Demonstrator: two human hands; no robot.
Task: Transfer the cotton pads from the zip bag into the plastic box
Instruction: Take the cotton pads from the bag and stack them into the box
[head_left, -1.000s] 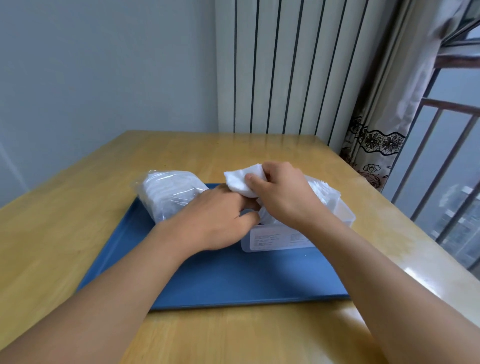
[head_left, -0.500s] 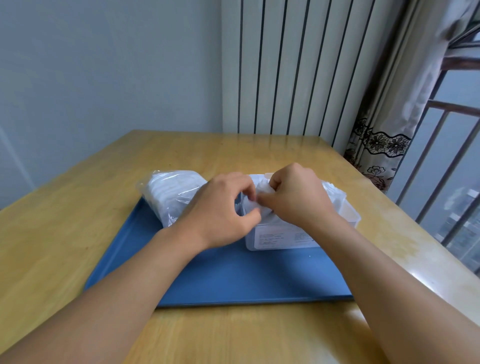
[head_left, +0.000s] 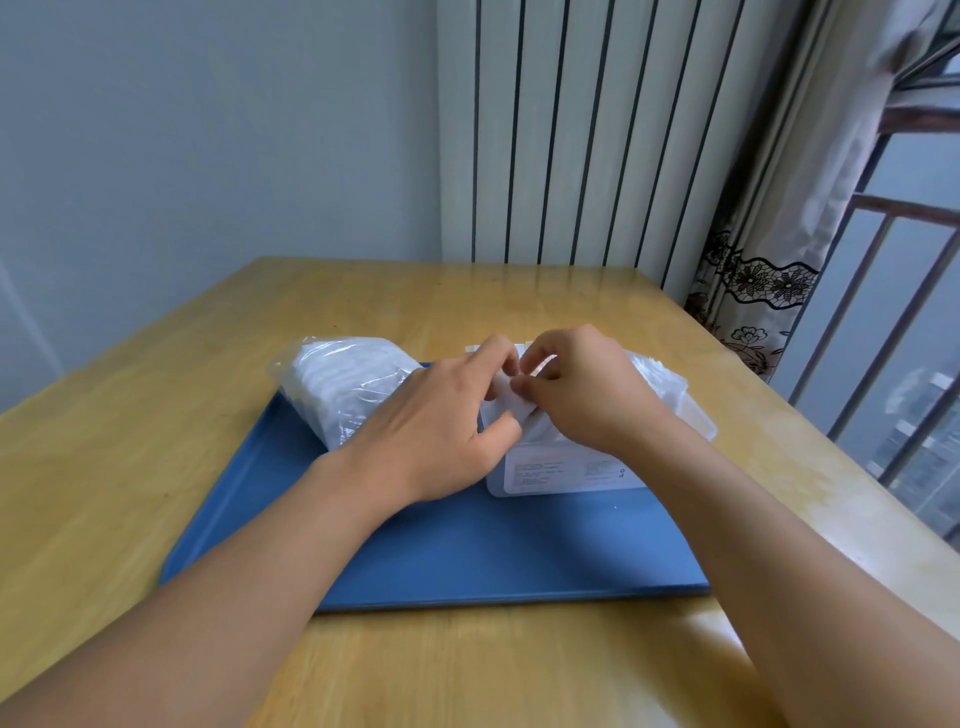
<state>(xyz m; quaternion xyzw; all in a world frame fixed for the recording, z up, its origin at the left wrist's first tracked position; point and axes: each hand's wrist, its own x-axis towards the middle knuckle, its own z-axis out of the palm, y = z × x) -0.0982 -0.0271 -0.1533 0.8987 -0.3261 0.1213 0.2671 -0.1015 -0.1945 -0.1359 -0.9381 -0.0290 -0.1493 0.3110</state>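
A clear zip bag (head_left: 345, 384) full of white cotton pads lies at the back left of the blue tray (head_left: 467, 551). To its right stands the translucent plastic box (head_left: 566, 470), a printed label on its front wall. Both hands meet over the box's top. My left hand (head_left: 441, 426) and my right hand (head_left: 582, 395) pinch a stack of white cotton pads (head_left: 506, 402) between their fingertips, right at the box's opening. The box's inside is hidden behind the hands.
The tray sits on a wooden table (head_left: 156, 467). Crumpled clear plastic (head_left: 670, 395) lies over the box's right side. A white radiator (head_left: 582, 130) stands behind the table, with a patterned curtain (head_left: 753, 286) and window bars (head_left: 909, 312) at the right.
My right hand brought the white pads down from above the box to its opening. My left hand rose from the box's side and now pinches them too.
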